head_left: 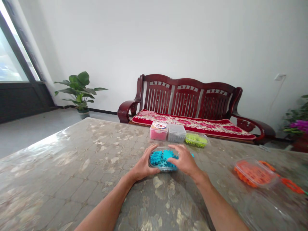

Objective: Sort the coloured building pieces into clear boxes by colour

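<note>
A clear plastic container filled with blue interlocking pieces sits on the table in front of me. My left hand is wrapped round its left side, thumb at the near edge and fingers at the far edge. At the right side is my right hand, its fingers curved over the far right rim and its thumb over the blue pieces. Whether the right hand grips the rim or a piece is hard to make out. A bit of blue shows just beyond the right hand.
Behind the container stand a pink box, a grey box and a tub of yellow-green pieces. Rightward on the patterned table are a container of orange pieces, linked orange pieces and a clear lid or tray.
</note>
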The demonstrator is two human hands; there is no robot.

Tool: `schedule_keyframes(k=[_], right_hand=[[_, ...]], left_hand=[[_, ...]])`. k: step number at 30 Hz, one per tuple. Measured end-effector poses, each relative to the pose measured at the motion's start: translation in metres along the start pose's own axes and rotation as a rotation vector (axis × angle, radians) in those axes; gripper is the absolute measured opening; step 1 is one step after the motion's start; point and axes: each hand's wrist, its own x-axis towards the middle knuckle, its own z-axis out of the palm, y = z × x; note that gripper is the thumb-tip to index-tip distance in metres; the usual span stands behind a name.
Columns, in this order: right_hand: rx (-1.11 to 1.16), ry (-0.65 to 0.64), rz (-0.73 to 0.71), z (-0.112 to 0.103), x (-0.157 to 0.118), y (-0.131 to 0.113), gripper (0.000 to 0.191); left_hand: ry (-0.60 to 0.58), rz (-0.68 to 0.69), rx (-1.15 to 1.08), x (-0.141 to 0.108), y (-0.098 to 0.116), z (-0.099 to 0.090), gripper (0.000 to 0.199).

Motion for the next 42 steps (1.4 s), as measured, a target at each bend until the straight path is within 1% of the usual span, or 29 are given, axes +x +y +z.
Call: schedule_keyframes(k=[3,5,8,10,12,14,17,19,22,25,27,30,33,36,39,42], right_hand=[[-0.004,0.007,-0.043,0.004,-0.001,0.006,0.023],[0.004,-0.003,-0.047,0.006,-0.003,0.009,0.013],[-0.003,-0.042,-0.046,0.009,-0.008,0.009,0.015],[-0.01,-0.043,-0.049,0.011,-0.01,0.006,0.017],[-0.005,-0.011,-0.06,0.01,-0.008,0.006,0.018],[0.001,0.047,-0.061,0.005,-0.005,0.01,0.017],[-0.027,0.138,0.029,-0.008,0.0,0.032,0.02],[-0.075,0.132,0.125,-0.015,-0.001,0.055,0.026],[-0.163,0.009,0.209,-0.02,-0.008,0.088,0.04],[-0.246,-0.097,0.226,-0.017,-0.017,0.104,0.051],[-0.281,-0.135,0.227,-0.014,-0.021,0.105,0.049],[-0.313,-0.14,0.249,-0.012,-0.022,0.103,0.046],[-0.287,-0.097,0.265,-0.012,-0.021,0.104,0.046],[-0.159,-0.034,0.268,-0.015,-0.017,0.102,0.052],[0.057,0.005,0.248,-0.021,-0.01,0.086,0.058],[0.195,-0.034,0.168,-0.026,-0.004,0.058,0.059]], left_hand=[[-0.006,-0.002,-0.003,0.0,-0.002,0.0,0.1],[-0.005,-0.006,0.002,0.0,-0.002,0.0,0.1],[0.0,-0.01,0.007,0.0,-0.001,0.0,0.099],[-0.002,-0.01,0.006,-0.001,0.001,-0.001,0.099],[-0.004,-0.008,0.005,-0.001,0.001,-0.001,0.099],[-0.006,-0.006,0.004,0.0,0.001,-0.001,0.1],[-0.005,-0.004,0.001,0.0,0.0,0.0,0.1],[-0.007,-0.008,-0.001,0.0,-0.001,-0.001,0.099],[-0.004,-0.011,0.007,-0.001,-0.001,-0.001,0.097],[-0.002,-0.007,0.021,0.0,-0.001,-0.002,0.095],[-0.005,-0.008,0.021,0.0,0.0,-0.002,0.096],[-0.005,-0.01,0.014,0.001,0.0,-0.002,0.096],[-0.007,-0.01,0.011,0.0,0.0,-0.002,0.096],[-0.006,-0.009,0.011,0.0,0.001,-0.002,0.097],[-0.001,-0.007,0.014,0.0,0.001,-0.001,0.097],[0.004,-0.006,0.007,0.0,0.001,-0.001,0.097]])
